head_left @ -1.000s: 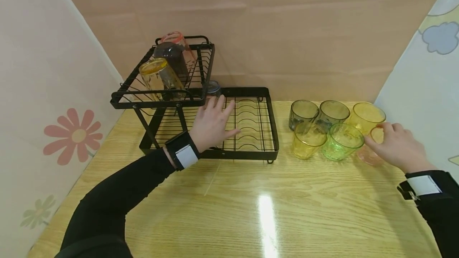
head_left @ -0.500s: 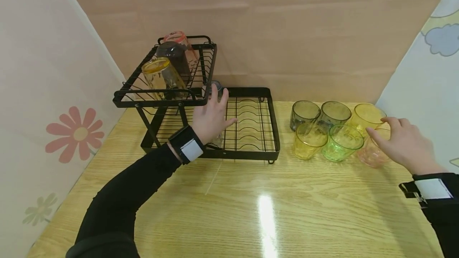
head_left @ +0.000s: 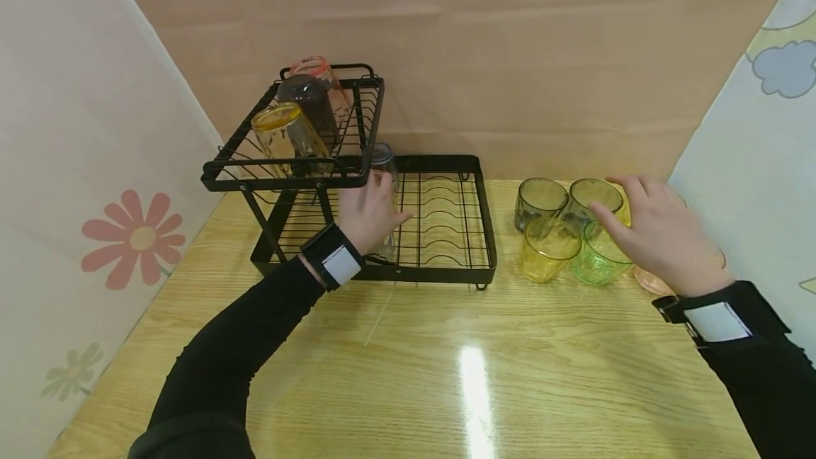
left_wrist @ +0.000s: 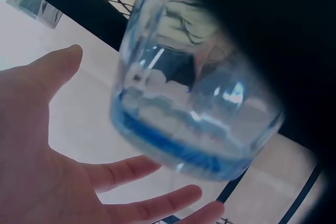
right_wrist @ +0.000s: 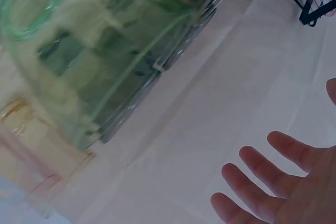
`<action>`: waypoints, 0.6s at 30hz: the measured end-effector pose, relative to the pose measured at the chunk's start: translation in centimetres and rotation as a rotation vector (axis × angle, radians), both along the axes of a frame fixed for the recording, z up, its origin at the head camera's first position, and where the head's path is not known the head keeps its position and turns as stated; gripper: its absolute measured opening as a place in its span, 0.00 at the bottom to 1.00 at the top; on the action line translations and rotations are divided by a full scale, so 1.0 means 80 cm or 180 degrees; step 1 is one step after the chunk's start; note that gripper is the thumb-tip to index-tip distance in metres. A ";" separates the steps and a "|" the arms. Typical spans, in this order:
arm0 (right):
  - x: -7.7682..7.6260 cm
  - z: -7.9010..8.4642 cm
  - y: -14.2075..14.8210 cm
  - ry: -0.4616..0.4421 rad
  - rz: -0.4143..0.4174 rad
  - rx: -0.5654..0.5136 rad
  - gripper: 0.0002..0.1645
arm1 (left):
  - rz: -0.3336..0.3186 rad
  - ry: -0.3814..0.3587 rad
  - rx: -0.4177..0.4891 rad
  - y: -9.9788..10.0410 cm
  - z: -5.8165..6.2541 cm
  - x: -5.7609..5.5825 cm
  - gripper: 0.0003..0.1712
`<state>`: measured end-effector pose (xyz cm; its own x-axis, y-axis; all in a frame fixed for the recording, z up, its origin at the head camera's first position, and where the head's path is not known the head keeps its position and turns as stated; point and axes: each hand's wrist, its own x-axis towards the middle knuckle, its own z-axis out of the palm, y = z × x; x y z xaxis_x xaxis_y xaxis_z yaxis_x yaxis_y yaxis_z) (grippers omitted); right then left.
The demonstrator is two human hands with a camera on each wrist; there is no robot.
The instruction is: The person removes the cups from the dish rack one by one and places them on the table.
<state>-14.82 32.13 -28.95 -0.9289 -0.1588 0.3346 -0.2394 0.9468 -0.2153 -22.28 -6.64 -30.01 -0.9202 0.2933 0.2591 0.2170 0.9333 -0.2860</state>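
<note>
In the head view, my left hand point(head_left: 368, 214) is over the lower tier of a black two-tier dish rack point(head_left: 440, 276), beside a clear glass with a blue base point(head_left: 382, 153). The left wrist view has this blue-based glass point(left_wrist: 178, 129) close up; the thumb is spread away from it and the fingertips come near its base. My right hand point(head_left: 663, 239) hovers above a green glass point(head_left: 593, 269) with thumb and fingers apart, holding nothing. It partly hides a pink glass point(head_left: 652, 283) and a yellow glass behind.
Two smoky grey glasses point(head_left: 534, 214) and another yellow glass point(head_left: 542, 264) stand beside the green one. On the rack's upper tier lie an amber glass point(head_left: 283, 133), a dark glass point(head_left: 306, 98) and a pink glass point(head_left: 338, 94). A wall covering point(head_left: 574, 62) rises behind.
My right hand has left the pink glass and moved left, over the green one. My left hand has shifted slightly left and down beside the blue-based glass.
</note>
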 end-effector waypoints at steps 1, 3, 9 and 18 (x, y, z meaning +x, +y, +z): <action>-0.002 0.001 -0.005 0.0046 0.0048 0.0012 0.33 | 0.0013 -0.0055 0.0082 -0.001 -0.002 0.000 0.51; -0.005 0.003 -0.015 0.0097 0.0103 0.0044 0.33 | 0.0039 -0.0212 0.0254 -0.002 -0.005 -0.001 0.48; -0.008 0.004 -0.034 0.0030 0.0207 0.0092 0.33 | 0.0035 -0.0543 0.0472 -0.005 -0.010 -0.002 0.43; -0.011 0.002 -0.062 0.0170 0.0494 0.0275 0.33 | 0.0105 -0.0801 0.0528 -0.010 -0.023 -0.002 0.45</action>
<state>-15.70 27.18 -28.78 -0.8723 -0.3292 0.3616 -0.3930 0.9120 -0.1178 -22.41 -7.47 -31.87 -0.9699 0.2348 0.0638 0.2304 0.9706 -0.0701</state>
